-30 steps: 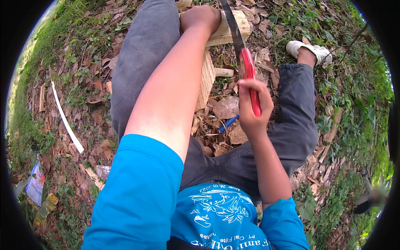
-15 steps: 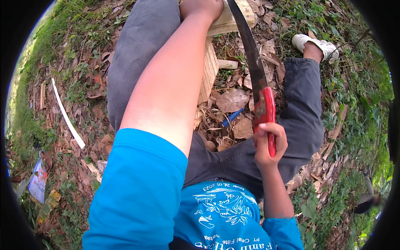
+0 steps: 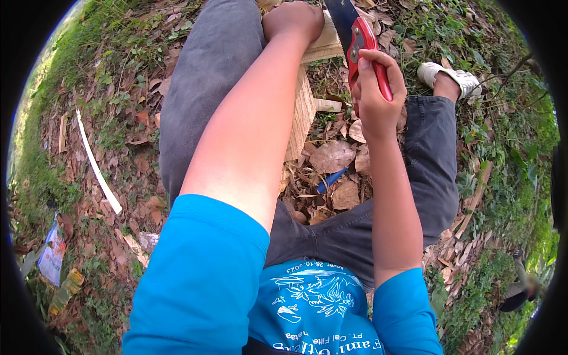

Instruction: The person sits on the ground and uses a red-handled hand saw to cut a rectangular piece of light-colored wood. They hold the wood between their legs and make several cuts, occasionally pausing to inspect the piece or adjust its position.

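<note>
My right hand is wrapped round the red handle of a hand saw. The dark blade runs off past the top edge, and only its rear part shows, up against the right side of a pale wooden block. On that block, left of the blade, my left hand is closed and bearing down, its fingertips mostly hidden. Below the block slants a second pale piece of wood, partly covered by my left forearm.
Dry leaves lie between my legs, with a blue object and a short pale wood piece among them. A long white strip and a plastic packet lie on the left. A person shows at the far right.
My right hand has pushed the saw forward, away from my body, so the handle now sits close to the block. The left hand stays on the wood.
</note>
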`<state>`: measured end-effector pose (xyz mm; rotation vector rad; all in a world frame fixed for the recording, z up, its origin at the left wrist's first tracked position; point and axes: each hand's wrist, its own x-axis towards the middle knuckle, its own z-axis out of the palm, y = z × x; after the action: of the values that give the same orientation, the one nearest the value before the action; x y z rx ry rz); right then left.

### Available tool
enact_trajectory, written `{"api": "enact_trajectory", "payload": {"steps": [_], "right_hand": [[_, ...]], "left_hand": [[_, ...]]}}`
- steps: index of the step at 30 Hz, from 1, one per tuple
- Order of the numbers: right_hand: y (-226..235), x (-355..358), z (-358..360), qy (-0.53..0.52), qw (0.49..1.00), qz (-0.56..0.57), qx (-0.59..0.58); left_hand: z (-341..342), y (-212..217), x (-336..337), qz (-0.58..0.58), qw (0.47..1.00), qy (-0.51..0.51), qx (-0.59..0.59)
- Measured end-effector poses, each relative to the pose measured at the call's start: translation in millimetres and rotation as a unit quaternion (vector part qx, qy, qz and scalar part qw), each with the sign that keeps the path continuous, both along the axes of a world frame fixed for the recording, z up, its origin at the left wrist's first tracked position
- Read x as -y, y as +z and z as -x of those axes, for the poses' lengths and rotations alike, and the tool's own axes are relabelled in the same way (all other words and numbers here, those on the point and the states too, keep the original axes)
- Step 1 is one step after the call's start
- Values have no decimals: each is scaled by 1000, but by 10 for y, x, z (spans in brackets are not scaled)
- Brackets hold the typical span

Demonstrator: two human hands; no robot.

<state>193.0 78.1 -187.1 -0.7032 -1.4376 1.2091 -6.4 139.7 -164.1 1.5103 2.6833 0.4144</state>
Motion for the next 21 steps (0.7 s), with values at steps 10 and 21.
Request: {"api": "enact_trajectory", "payload": {"steps": [10, 21], "right_hand": [[-28, 1687, -1713, 14, 989, 77, 123], [95, -251, 243, 25, 999, -30, -1]], "left_hand": [[43, -113, 21, -25, 999, -6, 25], [-22, 53, 69, 8, 999, -10, 35]]}}
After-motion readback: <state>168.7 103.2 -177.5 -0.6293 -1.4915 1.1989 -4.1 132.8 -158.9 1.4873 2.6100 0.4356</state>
